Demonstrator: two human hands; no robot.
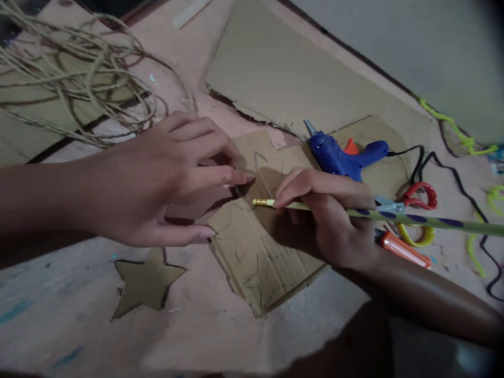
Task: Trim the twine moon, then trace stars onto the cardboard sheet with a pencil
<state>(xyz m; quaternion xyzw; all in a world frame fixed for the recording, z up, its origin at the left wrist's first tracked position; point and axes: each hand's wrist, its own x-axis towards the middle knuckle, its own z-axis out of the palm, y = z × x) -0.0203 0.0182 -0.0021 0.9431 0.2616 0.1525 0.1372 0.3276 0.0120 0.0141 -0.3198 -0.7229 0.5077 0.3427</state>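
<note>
— What's in your right grip (326, 210)?

— A green pencil (394, 216) with dark spots. My fingers are pinched on it near the end that has the metal band, and that end points left, toward my other hand. The long shaft runs off to the right, low over the scissors (417, 215).

— And the left grip (173, 178)?

— Laid flat with the fingers stretched out, not closed on anything. The fingertips (240, 178) press down on a small piece of cardboard (252, 252) that lies on the counter (220, 336). The pencil's end sits just beside my left forefinger, over that same piece.

— What does the cardboard look like?

— Brown and corrugated, with faint pencil lines drawn across it. Whether the pencil actually touches it I cannot tell.

— Anything else close by?

— A cut-out cardboard star (145, 283) lies on the counter just below my left hand, apart from the piece. Behind my right hand is a blue glue gun (342, 155), its black cord (452, 178) trailing right. The scissors have red and yellow handles, with an orange cutter (401, 249) beside them. A loose tangle of twine (79, 73) sits at the far left, and a large cardboard sheet (283, 68) lies beyond.
</note>
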